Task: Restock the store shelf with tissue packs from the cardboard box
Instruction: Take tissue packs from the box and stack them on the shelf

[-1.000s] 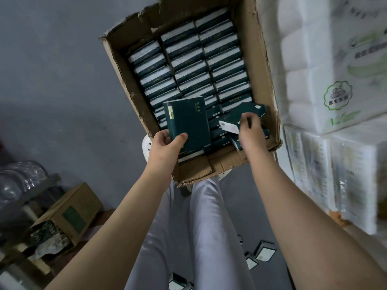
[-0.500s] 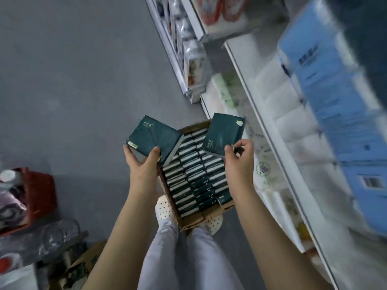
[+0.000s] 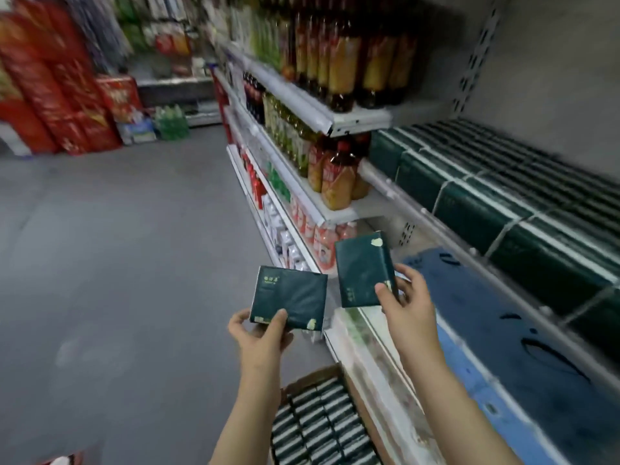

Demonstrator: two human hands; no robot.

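Note:
My left hand (image 3: pixel 260 333) grips a dark green tissue pack (image 3: pixel 290 298) by its lower edge, thumb on its front. My right hand (image 3: pixel 407 303) pinches a second dark green tissue pack (image 3: pixel 364 273), held upright and a little higher. Both packs hang in the air in front of the store shelf (image 3: pixel 432 216), whose upper right level holds rows of the same green packs (image 3: pixel 503 193). The open cardboard box (image 3: pixel 313 379), filled with several packs on edge, sits below between my forearms.
Blue wrapped tissue bundles (image 3: pixel 496 333) fill the shelf level below the green rows. Bottled drinks (image 3: pixel 339 176) stand on the shelves further left and above. Red bags and boxes (image 3: pixel 67 92) are stacked across the grey aisle floor (image 3: pixel 117 263).
My view has swung up from the box to the shelf. Both hands have lifted their packs out of the box and raised them towards the shelf.

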